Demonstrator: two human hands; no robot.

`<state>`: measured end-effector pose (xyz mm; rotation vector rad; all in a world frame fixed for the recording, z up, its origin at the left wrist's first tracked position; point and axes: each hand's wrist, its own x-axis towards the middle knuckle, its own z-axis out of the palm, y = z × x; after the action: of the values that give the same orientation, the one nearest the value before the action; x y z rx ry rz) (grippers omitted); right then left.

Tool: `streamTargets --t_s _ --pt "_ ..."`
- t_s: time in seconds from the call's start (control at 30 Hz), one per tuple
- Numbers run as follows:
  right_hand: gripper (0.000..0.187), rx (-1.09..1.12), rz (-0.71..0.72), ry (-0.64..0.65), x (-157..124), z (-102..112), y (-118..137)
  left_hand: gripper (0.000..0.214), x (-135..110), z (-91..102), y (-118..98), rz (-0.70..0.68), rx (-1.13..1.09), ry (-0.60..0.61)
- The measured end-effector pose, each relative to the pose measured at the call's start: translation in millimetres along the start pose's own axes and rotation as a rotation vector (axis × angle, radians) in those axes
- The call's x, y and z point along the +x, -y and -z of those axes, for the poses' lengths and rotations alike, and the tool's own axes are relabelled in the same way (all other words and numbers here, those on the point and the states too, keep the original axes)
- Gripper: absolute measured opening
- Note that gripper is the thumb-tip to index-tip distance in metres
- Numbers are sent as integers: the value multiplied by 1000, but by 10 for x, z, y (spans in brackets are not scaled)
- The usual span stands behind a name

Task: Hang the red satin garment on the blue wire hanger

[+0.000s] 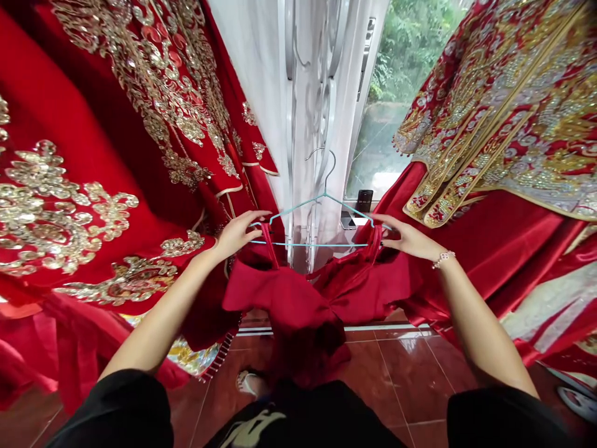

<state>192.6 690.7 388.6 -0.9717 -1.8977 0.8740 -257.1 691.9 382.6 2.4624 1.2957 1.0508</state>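
Observation:
A light-blue clothes hanger (325, 196) hangs level in front of me, its metal hook pointing up and away. From its two ends a dark red dress (298, 292) hangs by thin straps, its bodice spread wide and the skirt falling toward the floor. My left hand (239, 234) is closed round the hanger's left end, thumb and fingers beside the strap. At the opposite end my right hand (410, 238), with a bracelet on the wrist, pinches the hanger close to the other strap. Part of the right fingertips is hidden behind the strap.
Red garments with gold beadwork (186, 93) hang on the left, and an embroidered red-and-gold jacket (504, 118) on the right. Ahead stand a metal rack (290, 124), a white curtain (252, 56) and a window (405, 74). A phone (364, 200) leans by the sill.

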Motion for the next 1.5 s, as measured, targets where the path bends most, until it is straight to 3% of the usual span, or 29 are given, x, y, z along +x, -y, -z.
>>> streamTargets --t_s 0.13,0.23,0.3,0.37,0.43,0.5,0.63,0.73,0.87,1.03,1.17,1.33,1.5 --pt "72 -139 -38 76 -181 168 -180 55 -375 -14 225 -66 271 -182" --pt "73 -118 -36 61 -306 198 -322 41 -719 -34 223 -158 414 -306" --pt "75 -148 -69 43 -364 186 -416 32 -897 -34 170 -231 421 -193" --pt "76 -227 -110 31 -400 173 -501 32 -1003 -13 119 -273 392 33" --pt "75 -339 -136 28 -417 172 -569 38 -1038 27 107 -240 390 200" --pt "77 -470 -139 42 -415 176 -620 44 -1019 83 149 -153 426 254" --pt "80 -784 -65 61 -397 178 -675 59 -858 222 322 -64 467 240" --pt "66 -939 -33 95 -396 220 -664 71 -649 355 426 -91 479 257" --pt "55 -970 -47 139 -363 367 -555 84 -337 539 486 -180 517 264" --pt "54 -976 49 57 -185 465 -285 77 -107 617 479 -304 559 112" --pt "54 -1132 236 156 12 405 -27 68 52 616 397 -465 618 13" --pt "55 -1316 459 265 223 347 184 65 415 621 116 -629 664 35" --pt "51 -1314 622 344 335 296 342 60 797 518 -177 -734 622 58"
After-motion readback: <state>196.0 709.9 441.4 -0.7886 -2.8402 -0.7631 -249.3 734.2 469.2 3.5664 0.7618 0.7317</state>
